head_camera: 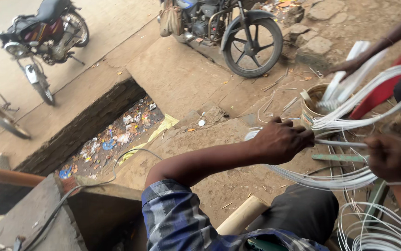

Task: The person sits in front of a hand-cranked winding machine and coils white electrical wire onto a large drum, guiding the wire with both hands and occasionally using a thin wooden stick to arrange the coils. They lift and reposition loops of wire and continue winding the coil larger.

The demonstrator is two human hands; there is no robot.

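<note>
The left hand [281,139] and the right hand [392,157] are each closed around one white strip [339,143] stretched between them above the ground, the strip's far end hidden inside the right fist, while the coiled strips [372,232] run off frame.

A motorcycle [237,32] stands well beyond the hands, and another motorcycle [42,32] is parked far to their left. A litter-filled drain [112,137] lies left of them, with loose stones [316,42] beyond.
</note>
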